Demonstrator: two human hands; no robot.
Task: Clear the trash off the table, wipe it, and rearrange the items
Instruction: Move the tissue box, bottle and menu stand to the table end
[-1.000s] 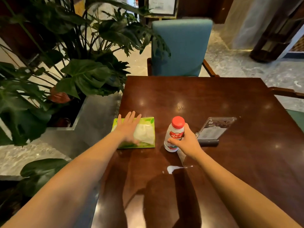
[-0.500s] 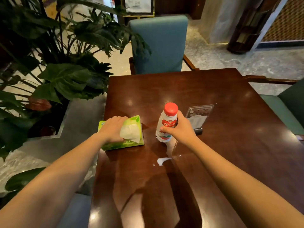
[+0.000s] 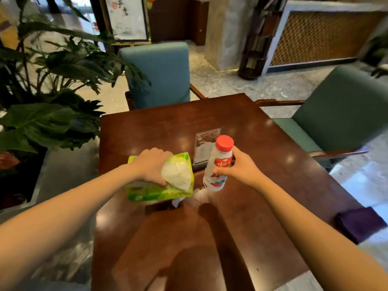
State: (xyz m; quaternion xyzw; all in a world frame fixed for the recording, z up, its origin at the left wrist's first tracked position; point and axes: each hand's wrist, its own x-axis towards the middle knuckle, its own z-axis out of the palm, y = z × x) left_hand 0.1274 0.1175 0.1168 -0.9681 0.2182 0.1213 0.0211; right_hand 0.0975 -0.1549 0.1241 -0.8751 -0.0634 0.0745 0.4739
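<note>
My left hand grips a green tissue pack with white tissue showing at its opening, held up off the dark wooden table. My right hand is wrapped around a white drink bottle with a red cap, lifted above the table top. A clear acrylic sign stand sits just behind both. A bit of white spill peeks out under the tissue pack; most of it is hidden.
A purple cloth lies at the table's right edge. A blue chair stands at the far side and a green armchair at the right. Large potted plants crowd the left side.
Both hands have lifted their items off the table: the tissue pack rose and shifted right, the bottle went up. The view has tilted up, showing more of the room.
</note>
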